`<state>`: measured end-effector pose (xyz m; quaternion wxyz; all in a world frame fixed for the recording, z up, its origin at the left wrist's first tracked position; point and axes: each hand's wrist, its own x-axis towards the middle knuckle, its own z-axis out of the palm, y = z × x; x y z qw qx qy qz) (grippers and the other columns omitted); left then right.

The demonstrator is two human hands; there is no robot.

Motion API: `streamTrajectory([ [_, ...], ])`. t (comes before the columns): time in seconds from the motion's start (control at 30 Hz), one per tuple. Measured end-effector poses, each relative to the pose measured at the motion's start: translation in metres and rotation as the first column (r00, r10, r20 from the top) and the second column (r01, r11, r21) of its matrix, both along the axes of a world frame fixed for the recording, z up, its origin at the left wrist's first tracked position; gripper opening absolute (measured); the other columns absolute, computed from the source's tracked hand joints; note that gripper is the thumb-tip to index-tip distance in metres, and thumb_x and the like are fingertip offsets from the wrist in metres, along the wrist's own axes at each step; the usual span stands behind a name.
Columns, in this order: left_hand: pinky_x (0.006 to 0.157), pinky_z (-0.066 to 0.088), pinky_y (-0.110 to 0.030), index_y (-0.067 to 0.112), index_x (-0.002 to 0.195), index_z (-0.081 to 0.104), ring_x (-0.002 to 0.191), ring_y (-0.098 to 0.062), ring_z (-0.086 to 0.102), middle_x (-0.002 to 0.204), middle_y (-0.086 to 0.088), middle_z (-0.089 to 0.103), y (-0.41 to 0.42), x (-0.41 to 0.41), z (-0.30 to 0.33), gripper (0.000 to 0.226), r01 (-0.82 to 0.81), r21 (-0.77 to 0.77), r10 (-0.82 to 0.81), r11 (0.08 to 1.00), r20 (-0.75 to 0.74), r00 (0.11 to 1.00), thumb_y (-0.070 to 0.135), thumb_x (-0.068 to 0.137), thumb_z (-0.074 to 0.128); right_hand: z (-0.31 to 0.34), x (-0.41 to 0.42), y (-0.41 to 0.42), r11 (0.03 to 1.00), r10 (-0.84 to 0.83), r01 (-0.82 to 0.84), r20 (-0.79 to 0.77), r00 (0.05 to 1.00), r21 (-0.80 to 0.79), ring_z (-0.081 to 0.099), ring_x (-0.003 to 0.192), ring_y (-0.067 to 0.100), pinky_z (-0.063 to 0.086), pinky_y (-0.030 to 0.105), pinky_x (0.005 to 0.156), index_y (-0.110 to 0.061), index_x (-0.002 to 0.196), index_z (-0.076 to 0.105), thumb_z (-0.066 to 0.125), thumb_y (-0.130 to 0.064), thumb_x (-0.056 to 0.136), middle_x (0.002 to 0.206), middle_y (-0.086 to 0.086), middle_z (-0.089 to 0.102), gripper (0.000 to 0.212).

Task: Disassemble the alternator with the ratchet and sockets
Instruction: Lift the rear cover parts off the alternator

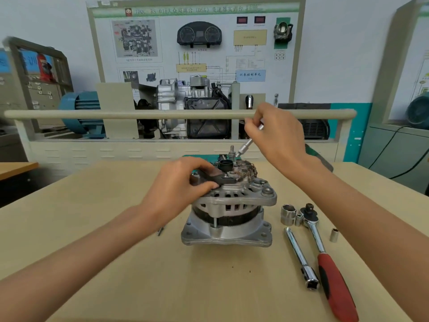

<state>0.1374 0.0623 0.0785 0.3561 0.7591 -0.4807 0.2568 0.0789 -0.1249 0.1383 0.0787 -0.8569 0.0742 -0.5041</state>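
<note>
The silver alternator [228, 219] stands upright in the middle of the tan table [116, 252], rear end up with its rectifier parts exposed. My left hand [178, 184] grips the black regulator piece [220, 178] on top of it. My right hand [276, 133] pinches the upper end of a thin silver socket driver [247, 145], held slanted with its tip at the back of the alternator's top, beside a threaded stud [231, 151]. The red-handled ratchet [325, 256] lies on the table to the right.
Right of the alternator lie a large socket [287, 214], a small socket [333, 235] and a chrome extension bar [300, 259]. A small bolt [160, 231] lies left of the alternator's base. Behind the table stands a railed training bench [181, 114] with a gearbox and display board.
</note>
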Motion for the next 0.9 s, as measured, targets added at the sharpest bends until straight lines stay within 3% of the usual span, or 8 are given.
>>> streamTrajectory([
  [0.07, 0.073, 0.049, -0.005, 0.033, 0.100, 0.063, 0.083, 0.012, 0.062, 0.094, 0.023, 0.061, -0.004, 0.000, -0.004, 0.029, 0.001, -0.161, -0.031, 0.987, -0.184, 0.982, 0.015, 0.080, 0.073, 0.003, 0.001, -0.001, 0.998, 0.057, -0.058, -0.013, 0.998, -0.036, 0.050, 0.069, 0.023, 0.032, 0.031, 0.058, -0.013, 0.079, 0.050, 0.051, -0.027, 0.093, 0.073, 0.003, 0.056, 0.020],
  [0.17, 0.064, 0.055, -0.015, 0.022, 0.105, 0.062, 0.086, -0.011, 0.069, 0.104, 0.002, 0.064, 0.000, 0.012, 0.004, 0.025, -0.058, -0.437, -0.188, 0.898, -0.497, 0.847, 0.004, 0.088, 0.062, 0.002, 0.004, 0.004, 0.984, 0.145, -0.149, -0.053, 0.988, -0.095, 0.049, 0.067, 0.023, 0.033, 0.031, 0.059, -0.014, 0.077, 0.048, 0.053, -0.028, 0.093, 0.070, 0.003, 0.056, 0.021],
  [0.27, 0.084, 0.042, -0.008, 0.027, 0.129, 0.051, 0.112, -0.004, 0.050, 0.126, 0.010, 0.053, 0.005, 0.030, 0.001, 0.038, -0.103, -0.162, 0.024, 0.981, -0.427, 0.904, 0.009, 0.095, 0.049, 0.001, 0.009, 0.008, 0.978, 0.166, -0.173, -0.060, 0.984, -0.117, 0.047, 0.064, 0.023, 0.030, 0.032, 0.057, -0.013, 0.077, 0.047, 0.053, -0.029, 0.093, 0.066, 0.001, 0.051, 0.023],
  [0.33, 0.098, 0.035, -0.017, 0.031, 0.142, 0.037, 0.124, -0.003, 0.039, 0.140, 0.013, 0.043, -0.001, 0.031, -0.006, 0.047, -0.006, 0.040, 0.026, 0.999, -0.512, 0.858, 0.014, 0.098, 0.039, 0.000, 0.012, 0.009, 0.979, 0.170, -0.174, -0.050, 0.984, -0.103, 0.045, 0.064, 0.021, 0.029, 0.031, 0.057, -0.014, 0.077, 0.047, 0.053, -0.029, 0.094, 0.065, -0.001, 0.047, 0.023],
  [0.43, 0.097, 0.041, -0.024, 0.045, 0.122, 0.051, 0.119, -0.005, 0.049, 0.134, 0.011, 0.053, -0.013, 0.023, -0.020, 0.046, 0.063, 0.037, -0.030, 0.997, -0.577, 0.816, 0.013, 0.096, 0.031, -0.002, 0.015, 0.008, 0.979, 0.191, -0.193, -0.039, 0.981, -0.060, 0.046, 0.064, 0.021, 0.030, 0.031, 0.058, -0.014, 0.077, 0.048, 0.053, -0.029, 0.093, 0.065, -0.002, 0.048, 0.023],
  [0.6, 0.069, 0.034, 0.002, 0.050, 0.091, 0.052, 0.090, 0.009, 0.051, 0.098, 0.028, 0.052, -0.012, 0.000, -0.031, 0.038, -0.071, -0.119, 0.003, 0.990, -0.497, 0.868, 0.018, 0.094, 0.033, -0.003, 0.015, 0.002, 0.981, 0.184, -0.186, -0.035, 0.982, -0.053, 0.047, 0.064, 0.021, 0.029, 0.030, 0.058, -0.016, 0.076, 0.047, 0.053, -0.031, 0.093, 0.064, -0.005, 0.046, 0.024],
  [0.77, 0.073, 0.041, -0.013, 0.029, 0.122, 0.057, 0.101, -0.006, 0.054, 0.110, 0.011, 0.057, -0.003, -0.028, -0.034, 0.049, -0.145, -0.045, 0.121, 0.988, -0.343, 0.931, 0.034, 0.082, 0.028, 0.002, 0.020, 0.005, 0.973, 0.219, -0.221, -0.038, 0.975, -0.059, 0.048, 0.064, 0.021, 0.032, 0.031, 0.058, -0.014, 0.075, 0.048, 0.055, -0.029, 0.092, 0.062, -0.004, 0.047, 0.024],
  [0.9, 0.078, 0.029, 0.004, 0.024, 0.145, 0.035, 0.094, 0.006, 0.037, 0.106, 0.015, 0.033, 0.001, -0.050, -0.048, 0.064, -0.147, 0.065, 0.156, 0.987, -0.167, 0.974, 0.043, 0.084, 0.027, 0.009, 0.024, 0.011, 0.962, 0.244, -0.256, -0.118, 0.963, -0.093, 0.051, 0.069, 0.022, 0.038, 0.034, 0.062, -0.014, 0.076, 0.049, 0.056, -0.030, 0.092, 0.069, 0.001, 0.056, 0.024],
])
